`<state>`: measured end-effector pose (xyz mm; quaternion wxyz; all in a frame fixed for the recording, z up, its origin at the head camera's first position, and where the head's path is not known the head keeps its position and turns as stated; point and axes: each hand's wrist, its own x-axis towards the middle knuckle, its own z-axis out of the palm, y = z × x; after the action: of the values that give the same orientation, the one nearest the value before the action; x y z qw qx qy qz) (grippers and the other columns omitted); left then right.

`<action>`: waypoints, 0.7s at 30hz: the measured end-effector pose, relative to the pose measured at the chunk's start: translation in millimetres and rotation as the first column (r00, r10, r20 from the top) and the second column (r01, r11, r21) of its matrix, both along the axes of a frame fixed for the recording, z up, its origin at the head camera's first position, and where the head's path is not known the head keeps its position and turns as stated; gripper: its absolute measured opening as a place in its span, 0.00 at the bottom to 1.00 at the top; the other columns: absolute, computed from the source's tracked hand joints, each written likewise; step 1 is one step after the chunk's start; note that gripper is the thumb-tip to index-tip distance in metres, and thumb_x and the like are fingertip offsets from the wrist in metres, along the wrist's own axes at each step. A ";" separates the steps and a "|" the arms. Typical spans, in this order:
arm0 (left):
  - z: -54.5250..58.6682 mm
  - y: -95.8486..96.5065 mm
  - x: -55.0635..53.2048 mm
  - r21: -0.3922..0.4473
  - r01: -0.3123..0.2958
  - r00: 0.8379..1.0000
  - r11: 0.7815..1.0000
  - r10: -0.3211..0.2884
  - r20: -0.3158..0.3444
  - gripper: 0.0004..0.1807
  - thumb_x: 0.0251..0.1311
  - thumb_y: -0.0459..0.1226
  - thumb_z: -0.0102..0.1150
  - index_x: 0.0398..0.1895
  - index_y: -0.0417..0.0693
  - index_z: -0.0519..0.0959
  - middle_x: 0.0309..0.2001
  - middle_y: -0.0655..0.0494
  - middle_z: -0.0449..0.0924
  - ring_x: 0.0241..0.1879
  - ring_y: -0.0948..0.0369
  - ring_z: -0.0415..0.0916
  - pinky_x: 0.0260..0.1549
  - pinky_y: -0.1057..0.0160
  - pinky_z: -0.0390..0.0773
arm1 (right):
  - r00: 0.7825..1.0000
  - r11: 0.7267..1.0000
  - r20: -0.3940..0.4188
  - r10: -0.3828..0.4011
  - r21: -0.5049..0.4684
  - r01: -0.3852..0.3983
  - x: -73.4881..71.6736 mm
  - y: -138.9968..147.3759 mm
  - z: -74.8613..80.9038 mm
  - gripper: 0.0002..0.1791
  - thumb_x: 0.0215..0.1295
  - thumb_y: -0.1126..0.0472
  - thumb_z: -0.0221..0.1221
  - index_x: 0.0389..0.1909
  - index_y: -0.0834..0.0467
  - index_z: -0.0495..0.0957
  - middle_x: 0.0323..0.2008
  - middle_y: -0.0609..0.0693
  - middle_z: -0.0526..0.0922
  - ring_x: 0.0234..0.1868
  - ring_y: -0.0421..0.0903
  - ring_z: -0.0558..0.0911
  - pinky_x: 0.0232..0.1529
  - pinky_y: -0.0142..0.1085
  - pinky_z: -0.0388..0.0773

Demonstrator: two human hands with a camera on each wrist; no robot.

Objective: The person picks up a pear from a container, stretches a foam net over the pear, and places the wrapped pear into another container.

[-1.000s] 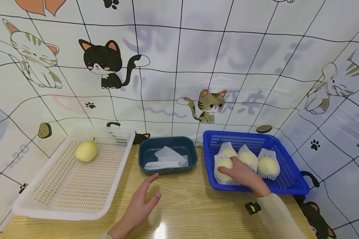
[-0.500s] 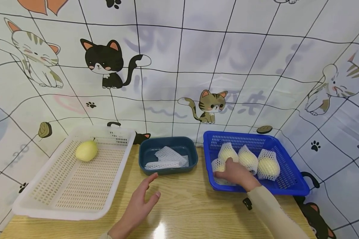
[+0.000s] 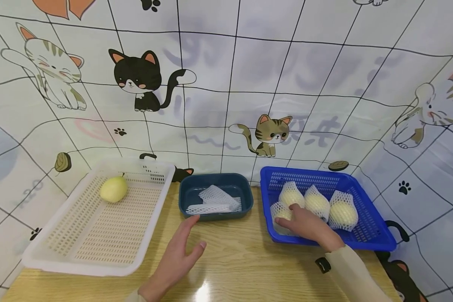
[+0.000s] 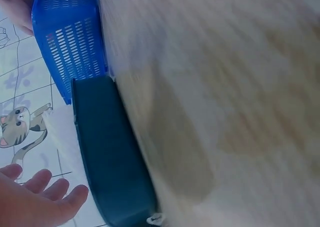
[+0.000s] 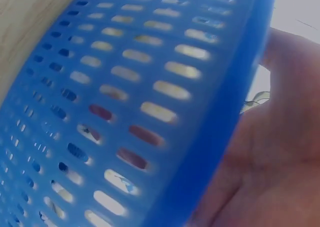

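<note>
In the head view, my right hand (image 3: 311, 224) reaches over the front of the blue basket (image 3: 373, 239) and grips a pear (image 3: 283, 216) in a white foam net; the hand covers part of this pear. Close around it lie other netted pears (image 3: 291, 196), (image 3: 317, 203), (image 3: 343, 214). In the right wrist view the basket's slotted wall hides most of the grip. My left hand (image 3: 177, 253) hovers over the table with thumb and fingers spread, holding nothing. It is just in front of the teal bin (image 3: 217, 217), where loose foam nets (image 3: 217, 199) lie.
At left, a white basket (image 3: 143, 239) holds one bare yellow-green pear (image 3: 114, 189). All containers stand on a wooden table (image 3: 241, 260), against a wall covering (image 3: 207, 105) printed with cats. A small black object (image 3: 322, 265) is by my right sleeve.
The front-left netted pear has shifted slightly left and toward the front of the blue basket under my right hand. My left hand stays nearly still. The head view has turned slightly left.
</note>
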<state>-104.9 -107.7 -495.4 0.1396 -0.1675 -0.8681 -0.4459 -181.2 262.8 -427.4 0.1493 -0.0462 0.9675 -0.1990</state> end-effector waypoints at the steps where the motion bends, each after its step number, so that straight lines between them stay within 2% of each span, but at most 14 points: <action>1: 1.7 -0.3 0.3 -0.020 -0.002 1.000 1.000 0.002 -0.013 0.38 0.64 0.40 0.66 0.77 0.43 0.65 0.74 0.48 0.68 0.72 0.49 0.66 0.67 0.42 0.69 | 1.000 1.000 -0.005 0.000 -0.006 0.000 1.5 0.3 0.4 0.50 0.70 0.36 0.60 0.68 0.80 0.63 0.55 0.73 0.80 0.55 0.66 0.82 0.53 0.59 0.79; 5: 11.6 -3.8 1.8 -0.126 -0.032 0.996 0.992 0.021 -0.085 0.40 0.64 0.44 0.67 0.77 0.43 0.64 0.75 0.45 0.65 0.73 0.47 0.64 0.65 0.41 0.70 | 1.000 1.000 -0.023 0.008 -0.008 -0.008 8.2 -0.6 0.9 0.48 0.72 0.37 0.59 0.68 0.78 0.64 0.58 0.73 0.79 0.60 0.69 0.78 0.57 0.61 0.77; 7: 18.2 -7.7 0.6 -0.165 -0.053 0.986 0.985 0.026 -0.164 0.41 0.62 0.43 0.69 0.76 0.40 0.65 0.75 0.42 0.64 0.71 0.43 0.65 0.62 0.38 0.73 | 0.999 1.000 -0.038 0.013 -0.006 -0.013 10.8 -1.9 -0.2 0.47 0.72 0.37 0.58 0.68 0.77 0.65 0.58 0.74 0.78 0.62 0.70 0.77 0.58 0.62 0.75; 9: 26.1 -15.5 -1.3 -0.234 -0.106 0.969 0.966 0.047 -0.243 0.41 0.64 0.47 0.67 0.75 0.37 0.65 0.74 0.37 0.64 0.70 0.39 0.65 0.61 0.35 0.73 | 0.999 1.000 -0.049 0.015 -0.007 -0.015 12.8 -3.2 -1.5 0.46 0.72 0.37 0.58 0.68 0.77 0.65 0.60 0.74 0.77 0.63 0.71 0.75 0.58 0.64 0.74; 11: 35.2 -25.4 -2.4 -0.315 -0.178 0.959 0.932 0.093 -0.268 0.43 0.62 0.48 0.68 0.74 0.33 0.65 0.73 0.32 0.62 0.70 0.34 0.63 0.60 0.32 0.71 | 0.998 1.000 -0.060 0.018 -0.010 -0.018 13.9 -3.9 -2.6 0.46 0.73 0.37 0.58 0.69 0.76 0.65 0.61 0.74 0.76 0.64 0.72 0.74 0.59 0.64 0.73; 12: 39.5 -30.9 -2.7 -0.360 -0.216 0.957 0.908 0.123 -0.262 0.44 0.62 0.49 0.68 0.73 0.31 0.65 0.74 0.29 0.61 0.70 0.31 0.61 0.61 0.30 0.69 | 0.998 1.000 -0.064 0.020 -0.009 -0.021 14.2 -4.0 -3.2 0.46 0.73 0.37 0.58 0.69 0.76 0.65 0.61 0.74 0.76 0.64 0.72 0.73 0.59 0.64 0.73; 14: 46.3 -42.4 -2.2 -0.469 -0.272 0.959 0.840 0.196 -0.205 0.47 0.63 0.53 0.67 0.73 0.29 0.64 0.74 0.25 0.58 0.71 0.29 0.58 0.63 0.28 0.64 | 0.998 1.000 -0.065 0.023 -0.010 -0.023 14.3 -3.8 -4.2 0.46 0.73 0.37 0.58 0.69 0.77 0.65 0.62 0.74 0.76 0.65 0.72 0.73 0.60 0.64 0.73; 15: 49.0 -47.6 -1.2 -0.519 -0.280 0.960 0.808 0.231 -0.159 0.48 0.60 0.51 0.70 0.73 0.28 0.63 0.74 0.24 0.57 0.72 0.28 0.56 0.63 0.26 0.63 | 0.997 1.000 -0.067 0.026 -0.009 -0.026 14.3 -3.3 -4.9 0.46 0.73 0.37 0.57 0.69 0.77 0.65 0.61 0.74 0.76 0.65 0.72 0.73 0.59 0.64 0.73; 16: 49.9 -52.2 -0.7 -0.550 -0.287 0.957 0.785 0.263 -0.123 0.49 0.60 0.52 0.69 0.73 0.27 0.63 0.73 0.24 0.58 0.72 0.27 0.56 0.63 0.25 0.62 | 0.997 1.000 -0.068 0.024 -0.003 -0.025 14.5 -3.0 -5.1 0.46 0.73 0.37 0.57 0.69 0.76 0.65 0.62 0.74 0.75 0.65 0.72 0.73 0.59 0.64 0.73; 18: 49.1 -60.4 0.4 -0.601 -0.290 0.949 0.745 0.306 -0.078 0.49 0.61 0.53 0.69 0.73 0.26 0.63 0.72 0.24 0.61 0.71 0.28 0.58 0.62 0.24 0.61 | 0.997 1.000 -0.070 0.019 0.008 -0.019 14.9 -1.9 -5.8 0.46 0.74 0.37 0.56 0.70 0.76 0.65 0.63 0.74 0.74 0.65 0.72 0.73 0.60 0.64 0.73; 21: 44.5 -69.5 3.1 -0.643 -0.277 0.945 0.714 0.323 -0.048 0.49 0.60 0.54 0.69 0.72 0.25 0.64 0.67 0.26 0.69 0.67 0.30 0.66 0.59 0.23 0.64 | 0.996 0.999 -0.085 0.011 0.031 -0.009 16.5 -0.2 -5.6 0.46 0.75 0.35 0.54 0.70 0.74 0.65 0.65 0.73 0.73 0.66 0.72 0.71 0.60 0.65 0.72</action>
<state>-101.8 -177.1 -450.8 0.1149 -0.0471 -0.9873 -0.0988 -164.8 262.6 -433.0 0.1097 -0.0571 0.9757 -0.1811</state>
